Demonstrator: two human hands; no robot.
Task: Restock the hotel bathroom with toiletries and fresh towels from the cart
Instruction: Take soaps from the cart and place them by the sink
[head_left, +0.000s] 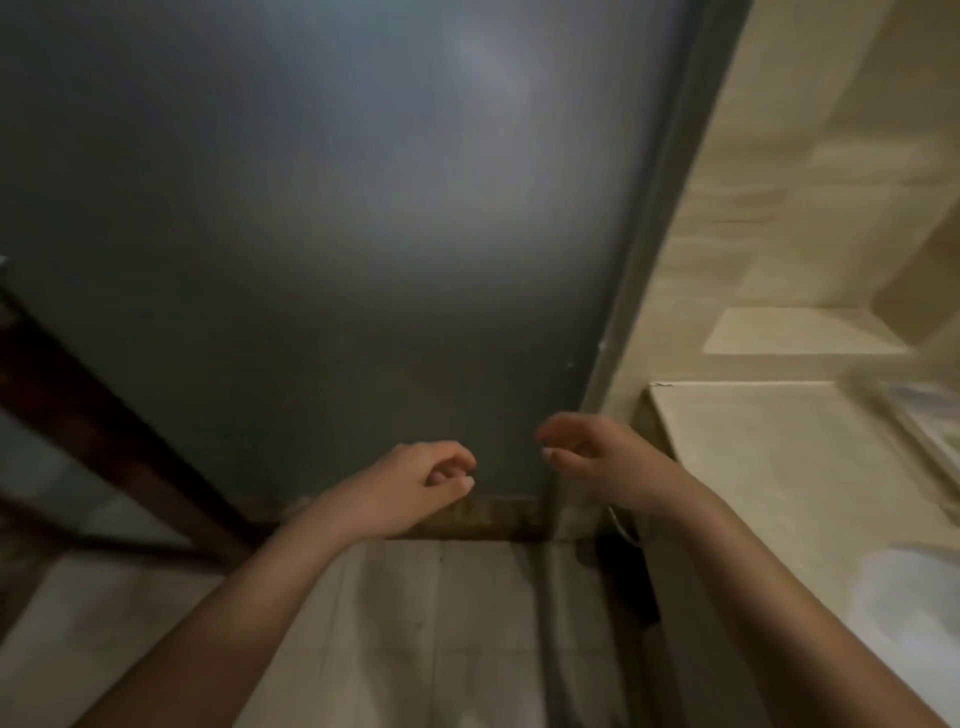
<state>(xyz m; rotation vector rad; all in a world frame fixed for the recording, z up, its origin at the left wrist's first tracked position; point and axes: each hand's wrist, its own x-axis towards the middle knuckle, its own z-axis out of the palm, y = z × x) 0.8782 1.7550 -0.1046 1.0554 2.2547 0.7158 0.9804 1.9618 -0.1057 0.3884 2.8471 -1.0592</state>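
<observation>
Frosted grey door panel (363, 208) ahead of my left hand (410, 483) and right hand (597, 462), both loosely curled, holding nothing; beige counter (779, 467) just right of the right hand. No towels, toiletries or cart in view: probably a between-loads step, so next I must find the cart.

I have one wide head camera, tilted forward and down, close to the grey door (337, 208). My left hand (415, 483) and right hand (597, 462) sit near, with the countertop (769, 467) to the right.

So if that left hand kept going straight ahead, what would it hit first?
Likely the grey door, low down; the left hand holds nothing and nothing shows between them, though depth is unclear.
</observation>
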